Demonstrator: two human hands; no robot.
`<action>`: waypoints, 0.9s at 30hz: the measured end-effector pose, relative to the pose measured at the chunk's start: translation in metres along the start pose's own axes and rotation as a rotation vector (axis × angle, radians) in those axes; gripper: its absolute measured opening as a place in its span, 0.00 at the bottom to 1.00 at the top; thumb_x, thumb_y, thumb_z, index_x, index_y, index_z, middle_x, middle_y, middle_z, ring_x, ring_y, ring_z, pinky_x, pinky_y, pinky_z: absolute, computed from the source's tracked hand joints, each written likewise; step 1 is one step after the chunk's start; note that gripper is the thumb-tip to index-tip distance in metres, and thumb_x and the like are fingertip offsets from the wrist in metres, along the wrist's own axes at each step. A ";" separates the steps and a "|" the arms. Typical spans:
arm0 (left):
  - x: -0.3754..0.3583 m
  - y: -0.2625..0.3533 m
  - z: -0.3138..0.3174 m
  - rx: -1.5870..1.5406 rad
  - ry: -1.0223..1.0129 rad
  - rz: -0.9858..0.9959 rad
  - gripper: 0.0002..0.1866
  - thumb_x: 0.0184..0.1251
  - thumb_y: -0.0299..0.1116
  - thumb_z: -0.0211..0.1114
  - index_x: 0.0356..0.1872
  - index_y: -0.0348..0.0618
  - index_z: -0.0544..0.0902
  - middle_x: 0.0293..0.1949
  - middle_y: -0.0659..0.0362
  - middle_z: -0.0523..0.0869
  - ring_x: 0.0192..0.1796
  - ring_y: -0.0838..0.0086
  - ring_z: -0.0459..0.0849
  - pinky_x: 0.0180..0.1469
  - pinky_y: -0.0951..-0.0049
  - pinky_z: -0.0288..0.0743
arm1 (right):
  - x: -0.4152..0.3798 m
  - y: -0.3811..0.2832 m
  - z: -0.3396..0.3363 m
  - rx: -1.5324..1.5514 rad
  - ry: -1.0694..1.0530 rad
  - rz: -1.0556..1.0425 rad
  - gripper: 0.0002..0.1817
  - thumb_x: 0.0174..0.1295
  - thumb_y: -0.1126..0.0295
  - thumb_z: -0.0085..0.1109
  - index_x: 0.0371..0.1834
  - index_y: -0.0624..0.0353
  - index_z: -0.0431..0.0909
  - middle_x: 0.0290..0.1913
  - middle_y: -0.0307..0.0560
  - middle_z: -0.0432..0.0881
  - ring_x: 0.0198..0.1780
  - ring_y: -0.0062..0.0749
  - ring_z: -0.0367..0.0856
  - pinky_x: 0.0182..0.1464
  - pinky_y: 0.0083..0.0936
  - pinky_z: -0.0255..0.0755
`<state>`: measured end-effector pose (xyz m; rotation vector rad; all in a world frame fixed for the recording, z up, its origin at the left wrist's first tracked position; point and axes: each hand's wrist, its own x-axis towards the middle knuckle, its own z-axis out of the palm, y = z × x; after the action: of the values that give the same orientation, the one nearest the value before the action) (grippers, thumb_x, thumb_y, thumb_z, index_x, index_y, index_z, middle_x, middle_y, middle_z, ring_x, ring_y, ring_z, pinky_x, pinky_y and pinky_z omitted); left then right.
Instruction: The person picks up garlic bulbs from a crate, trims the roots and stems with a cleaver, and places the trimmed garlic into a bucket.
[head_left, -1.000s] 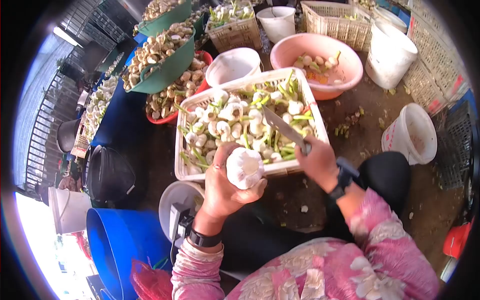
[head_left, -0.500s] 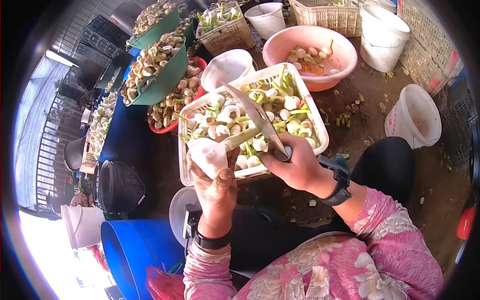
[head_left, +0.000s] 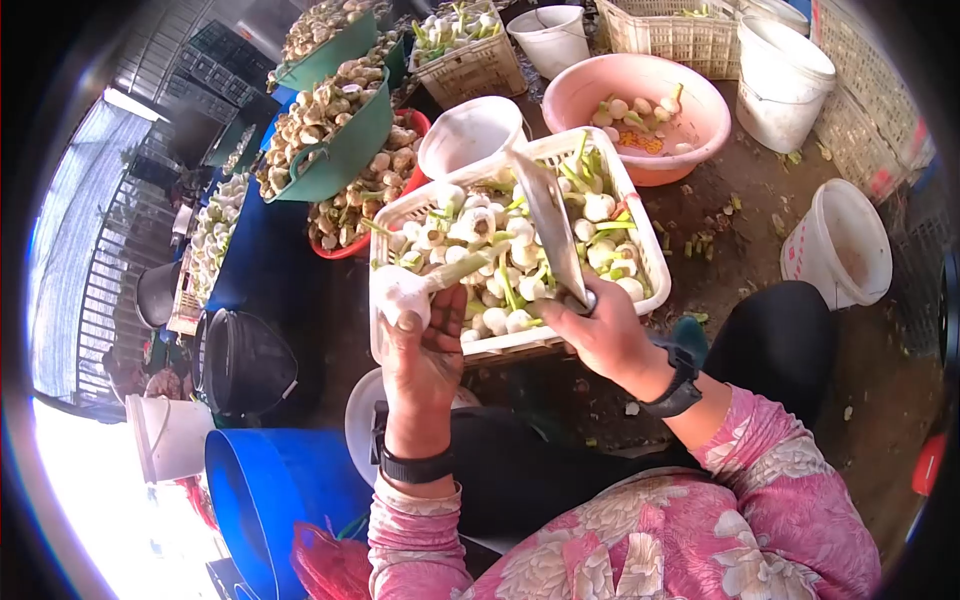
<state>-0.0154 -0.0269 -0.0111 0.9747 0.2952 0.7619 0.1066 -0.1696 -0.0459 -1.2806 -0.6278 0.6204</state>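
Note:
My left hand (head_left: 422, 355) holds a large white garlic bulb (head_left: 400, 294) over the near left corner of a white crate (head_left: 655, 262). The bulb's thick pale green stem points right, over the crate. My right hand (head_left: 612, 335) is closed round the handle of a wide-bladed knife (head_left: 550, 222), its blade pointing up and away above the crate. Blade and stem are apart. Many trimmed garlic bulbs (head_left: 478, 222) with short green stems fill the crate.
A pink basin (head_left: 700, 160) with a few bulbs stands behind the crate. Green tubs (head_left: 345, 150) of untrimmed garlic are at the back left. White buckets (head_left: 840, 245) stand right and behind; a blue barrel (head_left: 290, 500) is at the near left. Trimmings lie on the floor.
The knife blade has turned more upright and moved slightly right, away from the stem. My left hand's fingers have loosened and spread beneath the bulb. The whole view has shifted slightly.

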 end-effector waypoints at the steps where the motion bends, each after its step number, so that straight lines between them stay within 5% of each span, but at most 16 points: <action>1: -0.003 -0.002 0.003 0.054 -0.043 -0.034 0.30 0.56 0.43 0.64 0.55 0.35 0.65 0.52 0.49 0.74 0.54 0.63 0.75 0.61 0.65 0.67 | 0.000 -0.008 0.002 0.152 -0.024 0.122 0.13 0.53 0.66 0.62 0.34 0.66 0.75 0.19 0.35 0.73 0.21 0.16 0.68 0.24 0.16 0.63; 3: -0.007 -0.007 0.008 0.119 -0.159 -0.144 0.32 0.54 0.39 0.67 0.57 0.38 0.64 0.53 0.51 0.74 0.54 0.63 0.76 0.59 0.67 0.68 | 0.004 -0.001 0.001 0.289 -0.012 0.131 0.15 0.53 0.66 0.62 0.39 0.66 0.74 0.22 0.35 0.75 0.22 0.14 0.68 0.25 0.14 0.63; 4: -0.008 -0.008 0.011 0.024 -0.291 -0.215 0.28 0.52 0.27 0.67 0.55 0.44 0.65 0.48 0.53 0.77 0.54 0.62 0.76 0.57 0.66 0.71 | 0.007 0.003 -0.001 0.354 -0.006 0.133 0.16 0.53 0.67 0.62 0.41 0.66 0.73 0.23 0.35 0.75 0.23 0.14 0.68 0.25 0.13 0.63; 6: -0.016 -0.010 0.023 0.146 -0.252 -0.350 0.31 0.50 0.29 0.69 0.55 0.44 0.64 0.47 0.53 0.77 0.52 0.62 0.77 0.51 0.68 0.74 | 0.011 0.008 -0.008 0.365 0.038 0.067 0.18 0.52 0.70 0.63 0.44 0.67 0.72 0.29 0.36 0.77 0.27 0.13 0.70 0.28 0.13 0.66; 9: -0.015 -0.015 0.018 0.156 -0.269 -0.431 0.23 0.59 0.35 0.61 0.52 0.38 0.65 0.42 0.52 0.79 0.42 0.63 0.82 0.41 0.74 0.77 | 0.013 0.012 -0.020 0.334 0.072 -0.010 0.17 0.50 0.74 0.63 0.43 0.67 0.72 0.32 0.38 0.78 0.30 0.16 0.73 0.33 0.16 0.70; 12: -0.010 -0.013 0.033 0.256 -0.225 -0.575 0.13 0.65 0.32 0.53 0.45 0.34 0.70 0.36 0.54 0.80 0.36 0.68 0.83 0.37 0.78 0.74 | 0.009 0.003 -0.031 -0.028 -0.019 -0.129 0.17 0.49 0.74 0.63 0.42 0.67 0.73 0.33 0.39 0.79 0.30 0.19 0.74 0.35 0.19 0.71; 15: -0.011 -0.022 0.034 0.415 -0.376 -0.555 0.14 0.63 0.29 0.58 0.46 0.32 0.72 0.31 0.60 0.80 0.36 0.79 0.77 0.43 0.81 0.71 | 0.003 -0.015 -0.029 -0.285 -0.059 -0.251 0.15 0.48 0.72 0.64 0.38 0.65 0.74 0.29 0.49 0.79 0.28 0.34 0.77 0.33 0.26 0.71; 17: -0.010 -0.028 0.033 0.510 -0.363 -0.445 0.13 0.63 0.31 0.59 0.44 0.31 0.74 0.32 0.61 0.80 0.35 0.81 0.76 0.41 0.81 0.70 | 0.001 -0.011 -0.023 -0.352 0.015 -0.316 0.11 0.48 0.70 0.64 0.32 0.63 0.74 0.25 0.54 0.76 0.27 0.48 0.75 0.30 0.30 0.69; 19: -0.013 -0.029 0.031 0.687 -0.250 -0.305 0.12 0.65 0.33 0.58 0.40 0.32 0.77 0.34 0.63 0.80 0.34 0.85 0.73 0.37 0.82 0.69 | -0.004 -0.014 -0.025 -0.471 0.043 -0.266 0.11 0.48 0.69 0.65 0.30 0.62 0.75 0.24 0.53 0.76 0.27 0.48 0.75 0.29 0.31 0.69; 24: -0.010 -0.015 0.029 1.293 -0.080 0.324 0.09 0.55 0.31 0.65 0.34 0.37 0.80 0.28 0.54 0.80 0.31 0.66 0.78 0.36 0.70 0.71 | -0.012 -0.008 -0.019 -0.542 -0.007 -0.363 0.10 0.49 0.66 0.64 0.26 0.60 0.75 0.22 0.53 0.75 0.25 0.50 0.75 0.26 0.33 0.68; 25: -0.009 -0.011 0.031 1.426 -0.073 0.443 0.08 0.53 0.30 0.65 0.33 0.38 0.80 0.27 0.52 0.80 0.30 0.62 0.78 0.35 0.68 0.71 | -0.010 -0.004 -0.019 -0.632 -0.021 -0.344 0.12 0.51 0.64 0.63 0.29 0.62 0.78 0.22 0.53 0.77 0.24 0.41 0.77 0.28 0.28 0.69; 27: -0.005 -0.007 0.031 1.521 -0.033 0.656 0.07 0.51 0.28 0.65 0.31 0.40 0.80 0.26 0.53 0.79 0.30 0.59 0.77 0.35 0.66 0.71 | -0.009 0.003 -0.020 -0.630 -0.081 -0.192 0.12 0.51 0.64 0.63 0.29 0.62 0.78 0.23 0.53 0.77 0.23 0.40 0.77 0.28 0.28 0.69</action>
<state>0.0012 -0.0522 -0.0008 2.6009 0.5482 1.0876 0.1145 -0.1893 -0.0533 -1.7542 -1.0528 0.3196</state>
